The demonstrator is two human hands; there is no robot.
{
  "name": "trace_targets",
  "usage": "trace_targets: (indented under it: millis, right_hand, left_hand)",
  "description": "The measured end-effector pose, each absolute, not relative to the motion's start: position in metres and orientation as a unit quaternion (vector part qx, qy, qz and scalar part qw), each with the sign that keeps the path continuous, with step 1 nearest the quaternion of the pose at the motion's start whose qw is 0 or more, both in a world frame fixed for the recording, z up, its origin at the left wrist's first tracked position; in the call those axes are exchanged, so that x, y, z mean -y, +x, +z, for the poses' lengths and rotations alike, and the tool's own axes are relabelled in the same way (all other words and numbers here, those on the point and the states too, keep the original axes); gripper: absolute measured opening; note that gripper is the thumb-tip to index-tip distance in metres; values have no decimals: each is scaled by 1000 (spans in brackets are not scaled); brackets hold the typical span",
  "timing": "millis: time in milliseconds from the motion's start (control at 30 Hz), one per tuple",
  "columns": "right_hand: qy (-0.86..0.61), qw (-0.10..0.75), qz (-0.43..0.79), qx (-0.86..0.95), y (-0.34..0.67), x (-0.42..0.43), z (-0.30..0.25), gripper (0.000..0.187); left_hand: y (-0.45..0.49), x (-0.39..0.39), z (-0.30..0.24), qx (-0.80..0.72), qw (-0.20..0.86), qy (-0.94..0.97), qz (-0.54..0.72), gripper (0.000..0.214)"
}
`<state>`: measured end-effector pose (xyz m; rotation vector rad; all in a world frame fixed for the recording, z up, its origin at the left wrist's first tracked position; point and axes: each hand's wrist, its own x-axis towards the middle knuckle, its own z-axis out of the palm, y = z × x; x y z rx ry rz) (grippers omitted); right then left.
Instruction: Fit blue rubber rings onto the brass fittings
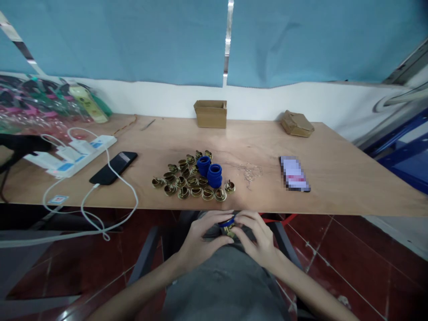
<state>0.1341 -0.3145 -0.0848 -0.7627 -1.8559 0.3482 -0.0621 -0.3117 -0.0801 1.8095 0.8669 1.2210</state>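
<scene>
The blue-and-brass fitting [228, 225] sits at lower centre of the frame, below the table [334, 178] edge, pinched between the fingers of both hands. The left hand [202, 238] and right hand [257, 238] close round it. Blue cap above, brass body beneath, largely hidden.

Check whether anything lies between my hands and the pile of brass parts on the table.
Nothing visible does. The left hand and right hand hold a blue and brass piece just below the table edge; the brass parts lie straight beyond it, bare wood between.
</scene>
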Motion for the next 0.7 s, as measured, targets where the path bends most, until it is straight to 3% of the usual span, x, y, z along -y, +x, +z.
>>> trace_targets:
  millis: [400,700]
  right_hand:
    - [-337,520,139,773,133,317,-88,36]
    - [-346,570,64,742,125,322,-96,38]
  left_hand:
    - [-62,312,-78,-337,407,697,485,43]
    - [-62,314,-78,-372,416,682,473,43]
